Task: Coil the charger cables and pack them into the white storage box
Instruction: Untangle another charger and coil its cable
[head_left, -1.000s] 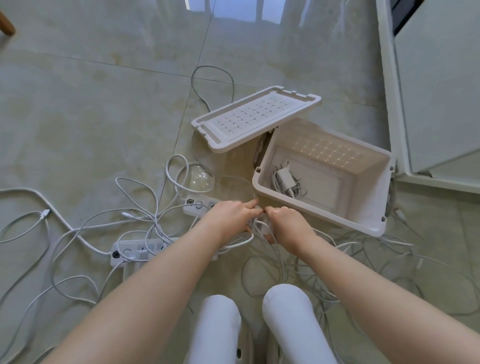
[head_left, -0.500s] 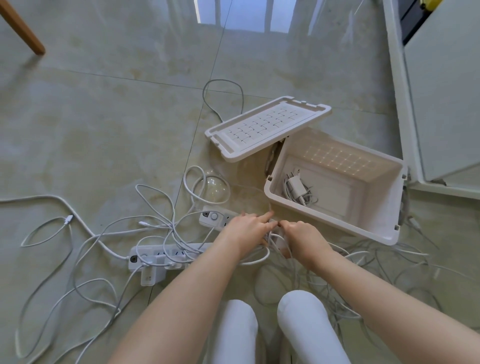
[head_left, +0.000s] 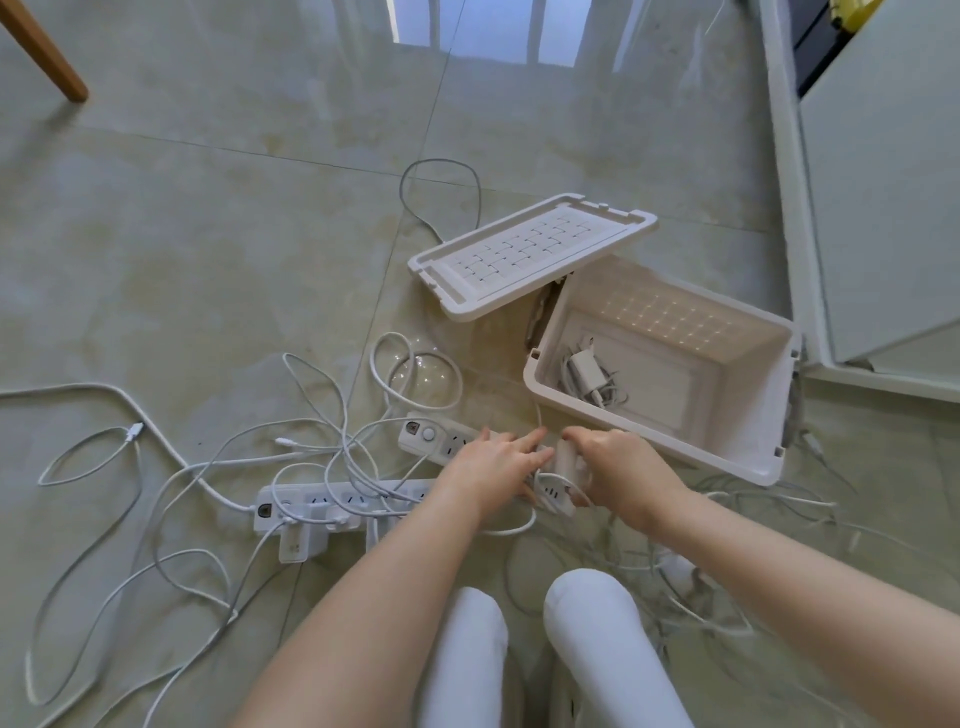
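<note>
The white storage box (head_left: 748, 457) stands open on the floor at right, its lid (head_left: 530, 254) propped against its left side. One coiled charger with its plug (head_left: 589, 376) lies inside. My right hand (head_left: 618, 467) is shut on a white charger plug (head_left: 563, 462) seated in a power strip just in front of the box. My left hand (head_left: 493, 465) rests flat on the power strip (head_left: 441, 441) beside it, fingers extended. Loose white cables (head_left: 322, 447) tangle across the floor to the left.
A second power strip (head_left: 332, 506) with chargers plugged in lies left of my arms. More cables (head_left: 727, 566) spread on the right. A white cabinet (head_left: 883, 208) stands right of the box. A wooden leg (head_left: 47, 57) is far left. My white-socked feet (head_left: 530, 649) are below.
The view has tilted and drawn back a little. My right hand has closed around the charger plug, and my left hand has flattened onto the power strip.
</note>
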